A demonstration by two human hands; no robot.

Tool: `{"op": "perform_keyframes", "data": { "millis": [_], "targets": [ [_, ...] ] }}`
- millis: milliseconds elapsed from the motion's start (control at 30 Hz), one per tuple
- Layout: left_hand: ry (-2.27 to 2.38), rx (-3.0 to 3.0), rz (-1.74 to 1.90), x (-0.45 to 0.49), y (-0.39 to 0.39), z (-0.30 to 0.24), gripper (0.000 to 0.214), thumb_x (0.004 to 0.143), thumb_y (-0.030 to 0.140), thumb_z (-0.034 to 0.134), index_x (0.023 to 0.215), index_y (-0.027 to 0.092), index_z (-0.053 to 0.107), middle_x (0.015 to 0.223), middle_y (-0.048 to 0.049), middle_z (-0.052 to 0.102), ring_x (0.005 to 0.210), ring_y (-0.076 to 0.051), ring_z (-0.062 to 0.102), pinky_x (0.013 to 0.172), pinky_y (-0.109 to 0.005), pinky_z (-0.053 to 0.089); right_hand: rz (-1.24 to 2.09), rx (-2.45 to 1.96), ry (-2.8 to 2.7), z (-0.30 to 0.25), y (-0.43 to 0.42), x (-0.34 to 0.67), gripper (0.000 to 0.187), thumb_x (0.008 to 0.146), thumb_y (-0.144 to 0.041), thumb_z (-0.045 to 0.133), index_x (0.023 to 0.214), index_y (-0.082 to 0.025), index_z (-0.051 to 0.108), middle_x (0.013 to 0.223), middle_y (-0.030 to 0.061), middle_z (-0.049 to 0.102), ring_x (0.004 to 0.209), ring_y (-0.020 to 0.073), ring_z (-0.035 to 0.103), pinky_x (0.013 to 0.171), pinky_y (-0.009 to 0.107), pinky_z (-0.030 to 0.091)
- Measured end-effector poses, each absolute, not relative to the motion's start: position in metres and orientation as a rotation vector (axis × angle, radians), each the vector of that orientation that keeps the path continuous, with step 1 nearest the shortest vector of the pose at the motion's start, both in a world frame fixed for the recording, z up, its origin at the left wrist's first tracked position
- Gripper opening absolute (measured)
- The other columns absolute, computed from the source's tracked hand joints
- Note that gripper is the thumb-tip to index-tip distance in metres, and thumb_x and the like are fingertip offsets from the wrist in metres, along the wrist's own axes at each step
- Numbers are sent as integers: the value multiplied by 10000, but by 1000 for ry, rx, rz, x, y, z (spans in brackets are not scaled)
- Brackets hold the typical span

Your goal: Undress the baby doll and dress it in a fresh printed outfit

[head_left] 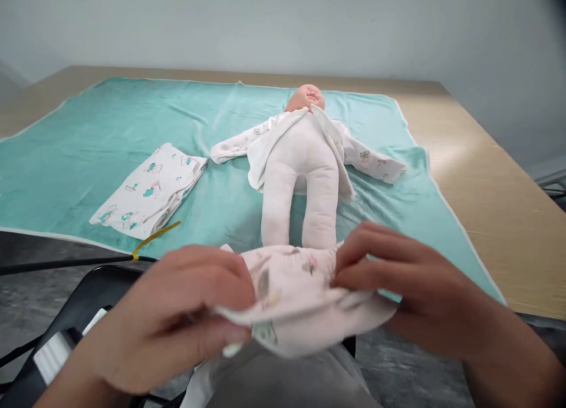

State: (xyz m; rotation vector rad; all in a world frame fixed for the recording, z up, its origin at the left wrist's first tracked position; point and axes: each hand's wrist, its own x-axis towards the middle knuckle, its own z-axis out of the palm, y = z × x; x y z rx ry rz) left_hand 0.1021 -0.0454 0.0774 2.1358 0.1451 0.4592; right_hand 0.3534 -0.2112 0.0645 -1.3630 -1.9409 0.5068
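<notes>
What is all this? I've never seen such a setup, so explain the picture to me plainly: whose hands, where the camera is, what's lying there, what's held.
There is no machine here. The left hand and right hand are a person's own bare hands. The single picture comes from a camera worn on that person's head, looking forward and down. Ahead is a table, partly covered by a teal blanket. On the blanket a doll lies on its back, its arms in the sleeves of an open jacket. Left of it in the picture lies a folded cloth with teal prints. Both hands grip a piece of pale printed fabric, slightly blurred, in front of the doll's legs.
</notes>
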Motion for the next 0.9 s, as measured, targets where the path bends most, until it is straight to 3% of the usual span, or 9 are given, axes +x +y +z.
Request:
{"op": "perform_keyframes", "data": {
  "millis": [100, 267, 367, 500, 767, 900],
  "targets": [
    [-133, 2161, 165, 95, -52, 75, 80, 885, 191, 615, 948, 218, 657, 864, -39, 703, 774, -146, 648, 745, -235, 504, 666, -1380, -2100, 60, -228, 353, 264, 872, -93, 600, 1097, -216, 665, 1049, 79, 668, 972, 187, 605, 834, 326, 513],
    [-132, 2225, -135, 99, -57, 67, 111, 868, 204, 617, 912, 271, 694, 863, -36, 708, 774, -180, 654, 737, -267, 489, 694, -1398, -2135, 50, -239, 353, 309, 875, -75, 577, 1135, -221, 660, 1076, 78, 677, 1019, 203, 592, 882, 356, 508],
    [-121, 2188, -146, 101, -57, 65, 137, 864, 186, 612, 901, 285, 699, 858, -34, 710, 792, -187, 658, 748, -278, 487, 682, -1428, -2113, 46, -242, 355, 255, 885, -192, 642, 1136, -234, 660, 1121, 88, 660, 1050, 219, 582, 891, 369, 513],
    [-107, 2149, -120, 103, -59, 63, 161, 861, 152, 598, 911, 277, 687, 859, -32, 702, 795, -176, 655, 723, -264, 476, 573, -1540, -2035, 38, -244, 361, 453, 826, -351, 734, 1248, -250, 605, 1220, 114, 610, 1129, 257, 549, 876, 386, 533],
    [-327, 2241, -372, 115, -86, 52, 26, 848, 208, 634, 862, 228, 641, 897, 0, 697, 743, -136, 621, 607, -259, 424, 419, -1627, -2067, 25, -239, 350, 532, 849, -133, 619, 1358, -261, 535, 1275, 110, 592, 1205, 261, 493, 946, 414, 513],
    [-323, 2110, -206, 116, -99, 41, 42, 862, 213, 613, 836, 216, 646, 866, -16, 717, 773, -160, 649, 637, -271, 454, 343, -1551, -2063, 20, -234, 343, 357, 855, -150, 637, 1195, -260, 626, 1179, 93, 608, 1152, 254, 501, 1048, 490, 432]
  ]
}}
